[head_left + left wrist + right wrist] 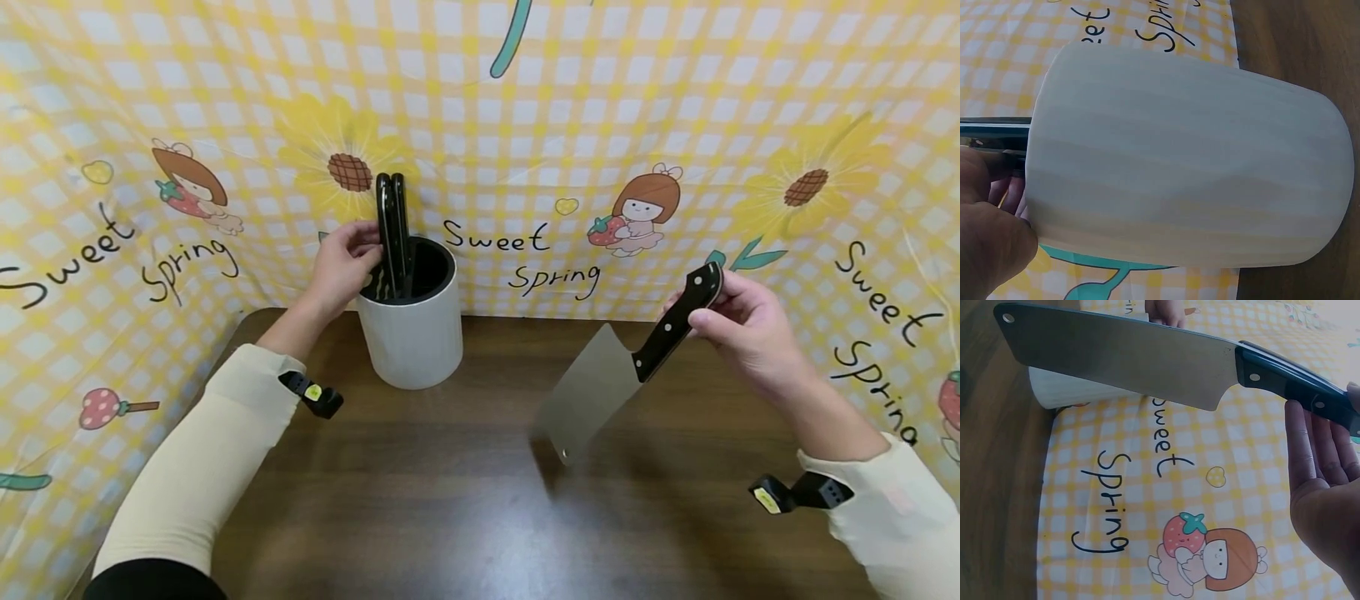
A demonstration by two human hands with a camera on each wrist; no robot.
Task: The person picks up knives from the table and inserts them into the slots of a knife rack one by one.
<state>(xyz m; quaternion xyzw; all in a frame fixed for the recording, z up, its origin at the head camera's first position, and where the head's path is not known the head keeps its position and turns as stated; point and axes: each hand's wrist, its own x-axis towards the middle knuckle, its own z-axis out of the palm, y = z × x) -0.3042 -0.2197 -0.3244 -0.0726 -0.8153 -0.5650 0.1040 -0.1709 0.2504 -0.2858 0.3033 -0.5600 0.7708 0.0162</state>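
Note:
My right hand (750, 333) grips the black riveted handle of a cleaver (592, 400), thumb on the near side. Its broad blade slants down to the left over the table, and in the right wrist view the cleaver (1122, 356) spans the top. At the left stands a white cylindrical knife holder (412, 342) with a dark inside. Black-handled knives (392, 217) stick up from it, their lower parts hidden inside. My left hand (348, 262) is at the holder's left rim, pinching the side of a knife handle; the fingertips are partly hidden behind it.
The brown wooden table (450, 517) stretches in front of the holder. A yellow checked cloth (487, 150) with printed flowers and girls hangs behind and along both sides. Small black wrist cameras sit on both cream sleeves (247, 400).

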